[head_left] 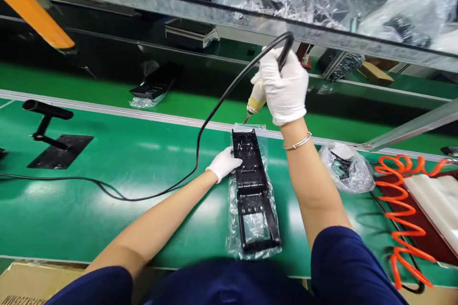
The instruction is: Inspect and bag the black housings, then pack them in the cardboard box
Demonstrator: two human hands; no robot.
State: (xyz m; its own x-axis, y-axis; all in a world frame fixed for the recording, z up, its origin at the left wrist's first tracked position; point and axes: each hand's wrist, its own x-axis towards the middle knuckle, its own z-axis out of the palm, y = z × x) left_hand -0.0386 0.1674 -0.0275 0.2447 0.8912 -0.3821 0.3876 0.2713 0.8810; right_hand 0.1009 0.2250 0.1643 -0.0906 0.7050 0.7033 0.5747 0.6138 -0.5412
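A black plastic housing, with a solid far part and an open frame at the near end, lies on a clear plastic bag on the green bench. My left hand, in a white glove, grips the housing's left edge with the thumb over its top. Above the far end, my right hand, also gloved, is wrapped round a yellowish electric screwdriver. The bit points down and left, apart from the housing. From the screwdriver's back end, a black cable loops down to the left across the bench.
At left stands a black stand on a flat plate. To the right are a bag of black parts and a coiled orange hose. A metal shelf edge crosses overhead, and an orange bar hangs upper left.
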